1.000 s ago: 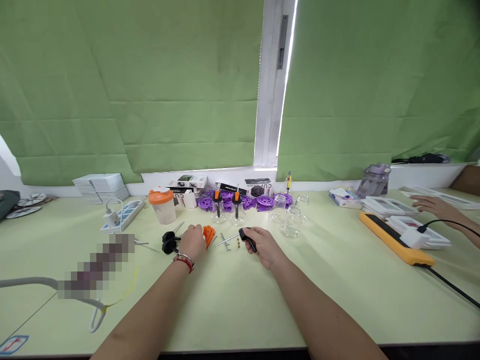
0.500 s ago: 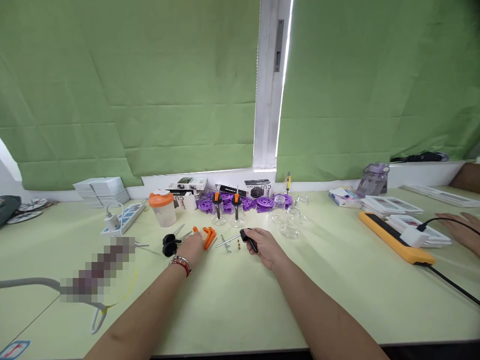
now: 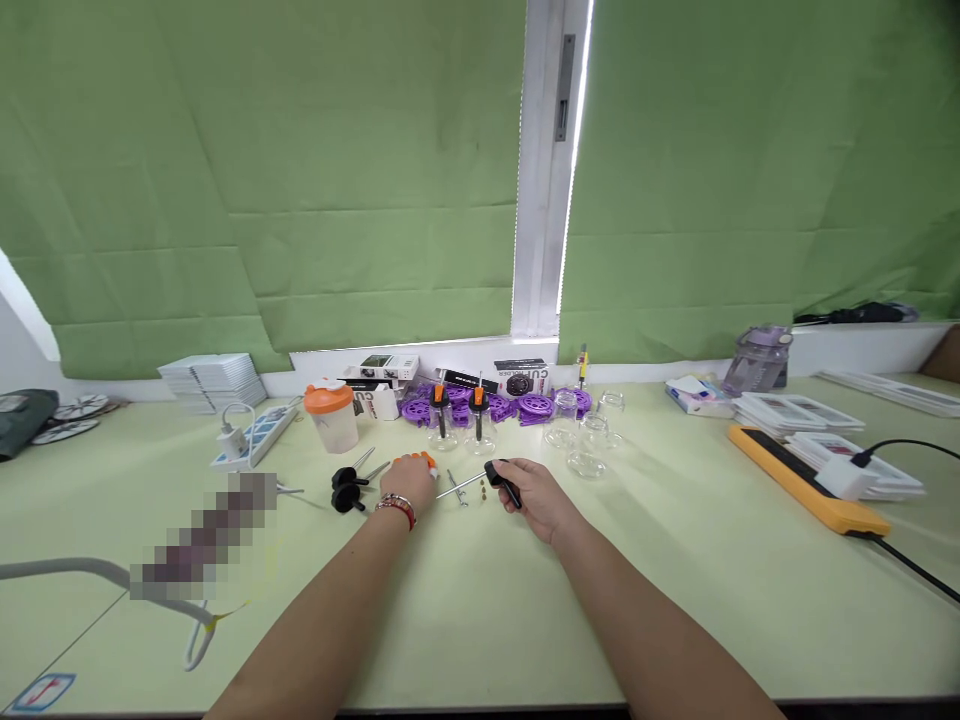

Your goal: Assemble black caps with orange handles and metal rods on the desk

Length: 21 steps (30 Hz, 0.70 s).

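My right hand [image 3: 536,497] grips a black lid with a side handle [image 3: 504,483], and a thin metal rod [image 3: 461,485] sticks out of it toward the left. My left hand [image 3: 409,483] reaches down over the orange lever pieces [image 3: 430,462]; its fingertips are hidden behind the back of the hand. Small metal rods [image 3: 456,488] and several tiny brass-coloured parts [image 3: 484,491] lie between the hands. Left of my left hand rest black lids with rods [image 3: 347,493]. Farther back stand two glass jars [image 3: 481,437] fitted with black tops and orange levers.
Clear glass jars [image 3: 586,463] stand behind my right hand, near purple plastic parts [image 3: 536,407]. An orange-lidded cup [image 3: 334,425] and a power strip [image 3: 266,432] are at left. A yellow-and-black power strip [image 3: 806,480] lies at right, and a grey hanger [image 3: 90,570] front left.
My left hand has moved right, from beside the black lids onto the orange pieces, covering most of them. My right hand still holds the black lid. The view has shifted slightly.
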Motion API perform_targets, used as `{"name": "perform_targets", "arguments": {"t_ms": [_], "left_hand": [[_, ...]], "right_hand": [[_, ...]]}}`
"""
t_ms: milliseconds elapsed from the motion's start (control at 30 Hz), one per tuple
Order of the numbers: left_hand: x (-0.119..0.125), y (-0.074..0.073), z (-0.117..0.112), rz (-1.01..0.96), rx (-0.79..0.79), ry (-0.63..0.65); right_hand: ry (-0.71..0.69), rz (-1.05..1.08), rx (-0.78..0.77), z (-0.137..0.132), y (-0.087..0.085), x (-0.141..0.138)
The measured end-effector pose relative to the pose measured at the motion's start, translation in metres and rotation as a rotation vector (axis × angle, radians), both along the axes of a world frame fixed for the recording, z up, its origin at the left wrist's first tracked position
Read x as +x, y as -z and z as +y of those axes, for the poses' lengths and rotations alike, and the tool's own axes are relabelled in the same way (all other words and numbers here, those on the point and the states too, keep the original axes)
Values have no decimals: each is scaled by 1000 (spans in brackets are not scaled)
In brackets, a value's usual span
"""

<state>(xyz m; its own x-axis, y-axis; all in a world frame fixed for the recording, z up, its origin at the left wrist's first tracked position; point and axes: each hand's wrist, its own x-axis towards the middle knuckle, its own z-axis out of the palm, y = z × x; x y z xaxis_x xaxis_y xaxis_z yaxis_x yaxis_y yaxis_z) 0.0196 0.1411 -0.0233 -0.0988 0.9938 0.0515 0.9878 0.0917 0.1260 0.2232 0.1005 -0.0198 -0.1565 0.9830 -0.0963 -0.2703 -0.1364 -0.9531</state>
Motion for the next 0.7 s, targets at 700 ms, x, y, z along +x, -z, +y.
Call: {"name": "perform_targets", "arguments": {"t_ms": [700], "left_hand": [[20,-36,-86,-133,101,493]], "right_hand": [[-85,-40,224,-11,4,-20]]}}
